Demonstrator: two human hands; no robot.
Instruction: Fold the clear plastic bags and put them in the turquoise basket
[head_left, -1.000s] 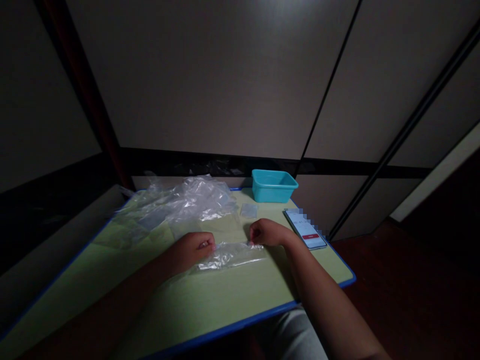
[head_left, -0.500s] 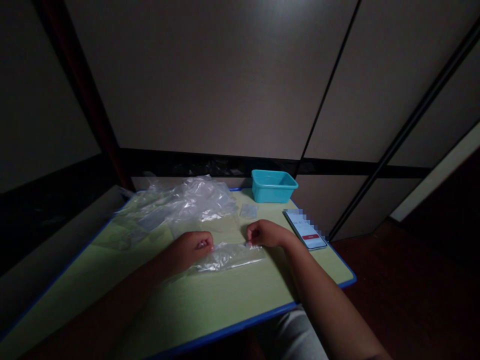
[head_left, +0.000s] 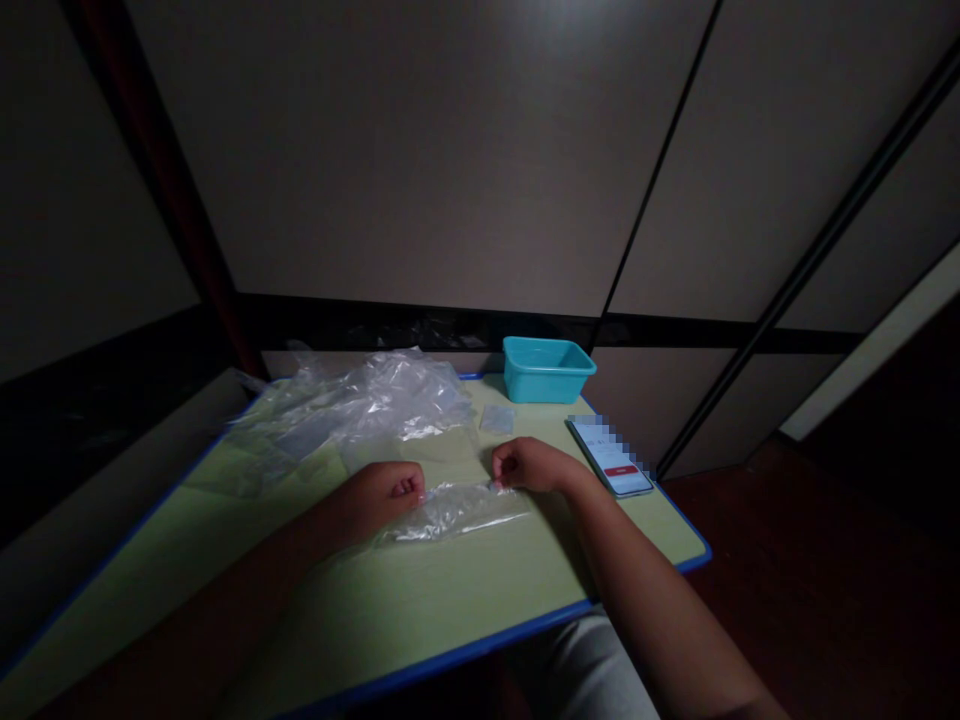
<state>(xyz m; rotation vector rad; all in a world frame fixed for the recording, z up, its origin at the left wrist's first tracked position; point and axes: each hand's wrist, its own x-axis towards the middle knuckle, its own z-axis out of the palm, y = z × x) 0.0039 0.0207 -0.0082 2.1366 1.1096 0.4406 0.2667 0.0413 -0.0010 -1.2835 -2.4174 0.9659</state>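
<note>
A clear plastic bag [head_left: 457, 515] lies crinkled on the table between my two hands. My left hand [head_left: 390, 492] is closed, pinching the bag's far edge on its left side. On the right side of that same edge, my right hand [head_left: 525, 466] is also closed in a pinch. The fingertips themselves are small and dim in the view. Just beyond my right hand lies a small flat translucent packet [head_left: 497, 419]. A loose heap of clear plastic bags [head_left: 397, 395] spreads over the far left of the table.
The light green table [head_left: 420, 610] has a blue edge. A turquoise plastic basket [head_left: 549, 384] stands at its far right corner. A phone [head_left: 611, 458] with a lit screen lies near the right edge. Cabinet panels [head_left: 420, 170] rise directly behind the table.
Both hands keep their pinch on the bag and have barely moved. The bag's near left part lies slightly differently.
</note>
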